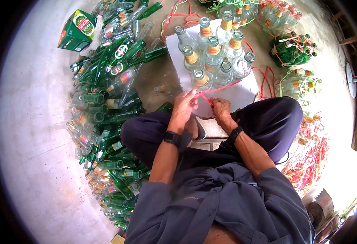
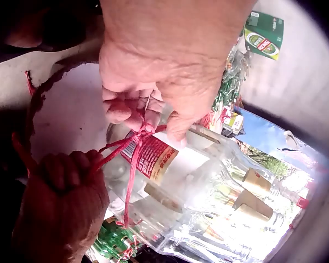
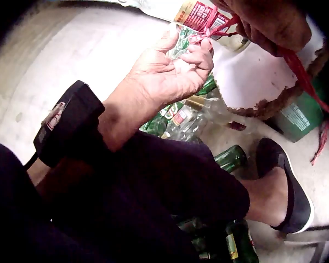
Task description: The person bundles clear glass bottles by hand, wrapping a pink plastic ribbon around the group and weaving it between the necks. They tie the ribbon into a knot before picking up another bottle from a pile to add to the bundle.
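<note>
A cluster of clear glass bottles stands upright on a white board before the person. Red plastic string runs around the bottles and meets in a knot at their near side. With fingertips and thumb, my left hand pinches the string at that knot, right against a bottle with a red label. My right hand grips a length of the string in curled fingers, a little to the right and nearer the body. In the right wrist view, a loose string end trails from the right hand.
Heaped green and clear bottles lie on the floor at left, with a green carton beyond. Tied bundles of green bottles and clear bottles stand at right. A pile of red string lies beside the right knee.
</note>
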`<action>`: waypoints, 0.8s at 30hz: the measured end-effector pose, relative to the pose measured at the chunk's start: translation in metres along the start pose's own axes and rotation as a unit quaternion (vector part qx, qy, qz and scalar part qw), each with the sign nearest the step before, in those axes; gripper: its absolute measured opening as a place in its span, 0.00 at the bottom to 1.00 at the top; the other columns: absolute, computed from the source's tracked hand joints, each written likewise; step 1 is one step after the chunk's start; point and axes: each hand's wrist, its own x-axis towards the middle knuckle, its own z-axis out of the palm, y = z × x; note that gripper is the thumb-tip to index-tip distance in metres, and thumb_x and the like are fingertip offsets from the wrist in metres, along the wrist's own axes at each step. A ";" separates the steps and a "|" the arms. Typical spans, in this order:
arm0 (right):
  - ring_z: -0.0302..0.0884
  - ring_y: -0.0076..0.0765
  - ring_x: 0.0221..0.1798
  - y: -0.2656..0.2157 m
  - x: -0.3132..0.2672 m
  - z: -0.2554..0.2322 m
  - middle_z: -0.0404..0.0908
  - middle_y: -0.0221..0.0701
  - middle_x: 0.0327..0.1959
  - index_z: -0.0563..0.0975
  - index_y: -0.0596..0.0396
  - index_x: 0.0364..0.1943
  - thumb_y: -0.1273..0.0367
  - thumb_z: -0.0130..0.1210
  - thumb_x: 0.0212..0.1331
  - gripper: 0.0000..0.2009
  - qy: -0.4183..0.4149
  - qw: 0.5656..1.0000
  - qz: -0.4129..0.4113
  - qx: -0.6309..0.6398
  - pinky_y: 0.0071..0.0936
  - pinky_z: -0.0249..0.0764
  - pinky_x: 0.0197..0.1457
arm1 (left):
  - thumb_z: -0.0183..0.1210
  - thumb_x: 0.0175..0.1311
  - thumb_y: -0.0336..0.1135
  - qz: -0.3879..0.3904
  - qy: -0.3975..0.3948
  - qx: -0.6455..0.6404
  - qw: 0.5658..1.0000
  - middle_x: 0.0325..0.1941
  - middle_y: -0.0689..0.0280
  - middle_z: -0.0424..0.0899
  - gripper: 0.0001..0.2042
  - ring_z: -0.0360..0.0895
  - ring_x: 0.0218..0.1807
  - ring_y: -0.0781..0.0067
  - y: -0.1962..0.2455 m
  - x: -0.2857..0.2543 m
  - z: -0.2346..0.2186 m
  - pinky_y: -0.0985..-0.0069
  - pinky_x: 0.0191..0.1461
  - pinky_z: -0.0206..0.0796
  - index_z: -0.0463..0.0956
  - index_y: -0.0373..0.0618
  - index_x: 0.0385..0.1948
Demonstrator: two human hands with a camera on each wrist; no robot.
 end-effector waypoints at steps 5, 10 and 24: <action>0.61 0.23 0.16 -0.003 -0.003 0.000 0.72 0.26 0.18 0.77 0.57 0.23 0.62 0.57 0.60 0.14 0.001 1.000 0.003 -0.003 0.25 0.57 0.20 | 0.65 0.61 0.32 0.017 -0.017 0.035 0.999 0.31 0.64 0.81 0.09 0.74 0.27 0.76 0.000 0.000 -0.002 0.77 0.27 0.66 0.77 0.37 0.36; 0.61 0.23 0.16 -0.004 -0.004 0.000 0.72 0.26 0.18 0.77 0.57 0.23 0.62 0.57 0.60 0.14 0.005 1.000 0.010 0.004 0.24 0.57 0.19 | 0.63 0.58 0.26 0.058 -0.023 0.120 0.991 0.29 0.62 0.80 0.09 0.77 0.26 0.72 -0.001 -0.001 0.001 0.76 0.30 0.71 0.77 0.33 0.38; 0.60 0.21 0.15 -0.010 -0.010 0.000 0.70 0.24 0.17 0.77 0.57 0.23 0.61 0.57 0.60 0.14 -0.006 1.000 0.013 0.014 0.23 0.56 0.18 | 0.57 0.61 0.23 0.078 0.090 0.105 0.987 0.28 0.60 0.80 0.04 0.76 0.21 0.74 -0.010 0.006 0.002 0.80 0.20 0.66 0.76 0.34 0.36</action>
